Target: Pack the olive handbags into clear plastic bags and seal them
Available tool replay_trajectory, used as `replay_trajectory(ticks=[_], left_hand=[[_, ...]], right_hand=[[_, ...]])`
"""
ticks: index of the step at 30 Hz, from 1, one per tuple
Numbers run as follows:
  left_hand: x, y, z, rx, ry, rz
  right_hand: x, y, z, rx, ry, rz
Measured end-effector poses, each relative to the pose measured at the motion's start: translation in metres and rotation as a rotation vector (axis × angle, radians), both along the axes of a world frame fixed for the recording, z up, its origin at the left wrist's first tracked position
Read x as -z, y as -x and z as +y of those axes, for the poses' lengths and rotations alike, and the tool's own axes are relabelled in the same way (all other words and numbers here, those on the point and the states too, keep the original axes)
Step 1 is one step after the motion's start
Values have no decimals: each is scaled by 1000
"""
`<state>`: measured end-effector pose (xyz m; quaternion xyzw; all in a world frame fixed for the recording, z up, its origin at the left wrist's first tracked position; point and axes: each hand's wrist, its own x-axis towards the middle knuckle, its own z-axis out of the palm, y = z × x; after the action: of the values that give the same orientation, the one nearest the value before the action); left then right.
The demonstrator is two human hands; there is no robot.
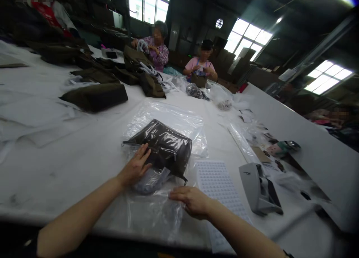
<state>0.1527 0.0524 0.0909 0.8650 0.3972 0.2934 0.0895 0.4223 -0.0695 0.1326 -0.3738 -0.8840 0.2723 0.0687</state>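
Note:
A dark olive bag (165, 146) lies inside a clear plastic bag (171, 119) on the white table (70, 164). My left hand (136, 166) rests flat on the near left end of the bagged item, fingers stretched out. My right hand (192, 200) lies on the open near end of the plastic, fingers pressed down on the film; whether it pinches the film I cannot tell. A pale grey strap or pouch (151, 180) shows through the plastic between my hands.
A white sheet of small stickers (217, 185) lies right of my right hand, with a grey tape dispenser (259, 189) beyond it. More olive bags (97, 96) are piled at the far left. Two people (157, 45) sit working at the far side. Loose plastic bags and small items (276, 147) lie along the right.

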Motion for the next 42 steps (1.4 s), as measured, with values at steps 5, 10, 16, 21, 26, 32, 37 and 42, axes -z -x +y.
replay_trajectory(ticks=[5,10,16,21,26,32,37,42], left_hand=[[-25,49,-65,129,340,-68],[-6,68,-127,-63,672,-187],[0,82,-128,-336,904,-368],[6,83,-128,-346,939,-387],[16,91,-123,-309,972,-407],[-19,96,-108,-331,631,-283],[-27,49,-85,3,-159,-62],[23,21,-69,49,-339,19]], right_hand=[[-37,28,17,206,252,33],[-49,40,17,197,484,217],[-56,76,-6,407,401,102],[-58,103,-2,513,-98,29],[-52,111,29,544,-206,50],[-40,117,59,674,-176,-138],[-33,120,66,565,-307,-235],[-26,120,65,496,-299,-288]])
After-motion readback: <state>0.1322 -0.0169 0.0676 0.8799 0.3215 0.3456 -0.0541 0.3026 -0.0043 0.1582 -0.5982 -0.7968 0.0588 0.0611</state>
